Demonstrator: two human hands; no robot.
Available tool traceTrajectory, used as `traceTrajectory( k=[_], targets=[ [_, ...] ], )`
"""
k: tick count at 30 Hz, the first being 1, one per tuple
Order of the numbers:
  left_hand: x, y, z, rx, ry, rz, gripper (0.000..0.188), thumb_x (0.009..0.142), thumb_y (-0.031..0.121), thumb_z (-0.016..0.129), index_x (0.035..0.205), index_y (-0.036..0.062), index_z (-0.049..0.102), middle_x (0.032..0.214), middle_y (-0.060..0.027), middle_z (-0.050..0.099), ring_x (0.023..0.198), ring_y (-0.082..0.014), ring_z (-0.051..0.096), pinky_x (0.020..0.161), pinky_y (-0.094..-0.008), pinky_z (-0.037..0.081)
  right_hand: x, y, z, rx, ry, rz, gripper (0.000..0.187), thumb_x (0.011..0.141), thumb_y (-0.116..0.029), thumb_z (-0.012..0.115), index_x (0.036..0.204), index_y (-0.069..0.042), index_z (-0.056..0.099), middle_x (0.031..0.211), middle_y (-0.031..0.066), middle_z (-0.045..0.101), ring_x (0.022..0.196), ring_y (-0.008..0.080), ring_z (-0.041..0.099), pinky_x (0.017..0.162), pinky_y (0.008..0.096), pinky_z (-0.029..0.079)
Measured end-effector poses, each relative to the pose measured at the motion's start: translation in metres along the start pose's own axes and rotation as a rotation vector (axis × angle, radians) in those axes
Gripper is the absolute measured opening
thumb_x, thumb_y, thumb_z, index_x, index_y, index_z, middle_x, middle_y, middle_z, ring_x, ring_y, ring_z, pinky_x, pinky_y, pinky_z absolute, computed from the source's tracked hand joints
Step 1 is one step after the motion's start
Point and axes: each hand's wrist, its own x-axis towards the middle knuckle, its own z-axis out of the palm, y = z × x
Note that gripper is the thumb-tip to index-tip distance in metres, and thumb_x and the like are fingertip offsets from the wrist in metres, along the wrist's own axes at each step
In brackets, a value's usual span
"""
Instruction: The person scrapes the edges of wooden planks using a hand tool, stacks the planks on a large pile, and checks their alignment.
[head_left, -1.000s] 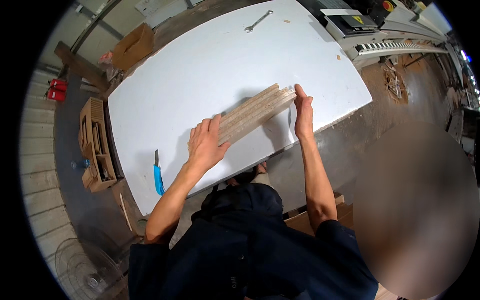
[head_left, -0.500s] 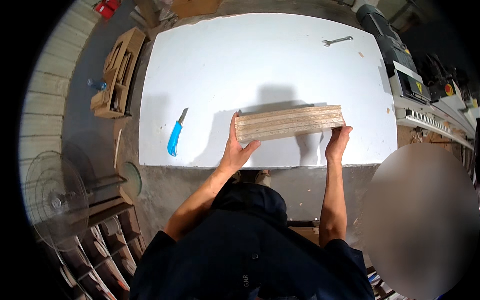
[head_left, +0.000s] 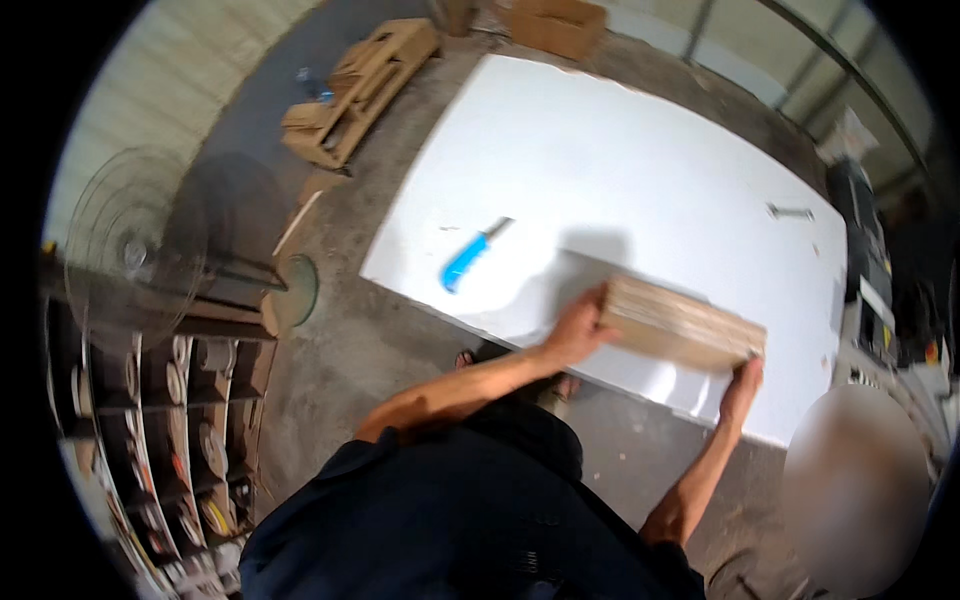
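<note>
The person is gripping a flat stack of pale wooden boards [head_left: 683, 325] at the lower right of the white table [head_left: 620, 170], left hand [head_left: 578, 328] and right hand [head_left: 741, 381] clasping its ends, probably lifting it; a level carry seems needed.

A stack of boards [head_left: 683, 325] lies on the tabletop [head_left: 620, 170] by its near edge, toward the right corner. The left hand [head_left: 577, 331] is at the stack's left end, the right hand [head_left: 742, 386] at its right end. A knife [head_left: 472, 256] lies near the left edge, well apart from the stack. A wrench [head_left: 791, 212] lies by the far right edge. On the floor beyond the left edge sits a wooden frame [head_left: 360, 90].
</note>
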Motion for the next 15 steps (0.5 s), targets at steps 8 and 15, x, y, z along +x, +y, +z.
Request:
traceTrajectory(
  k=[8,15],
  targets=[
    [-0.066,0.056,-0.153,0.175,-0.089,-0.089,0.063,0.081,0.032,0.07,0.126,-0.0044,0.046,0.112,-0.0243,0.051,0.104,-0.0372,0.052,0.091,-0.0426,0.043,-0.117,-0.048,0.148,-0.167,0.127,0.143,0.064,0.1,-0.053,0.034,0.111,0.006,0.056,0.096,0.0119,0.064,0.085,0.0202,0.059,0.077,0.034,0.048],
    [-0.18,0.046,-0.371,-0.105,0.186,-0.394,0.045,0.091,0.023,0.054,0.13,-0.0002,0.049,0.12,-0.0133,0.059,0.11,-0.0216,0.053,0.094,-0.035,0.041,-0.193,-0.043,0.366,-0.597,-0.263,0.08,0.052,0.103,-0.041,0.029,0.101,0.001,0.059,0.074,0.0054,0.056,0.064,0.0145,0.049,0.058,0.0321,0.043]
  ],
)
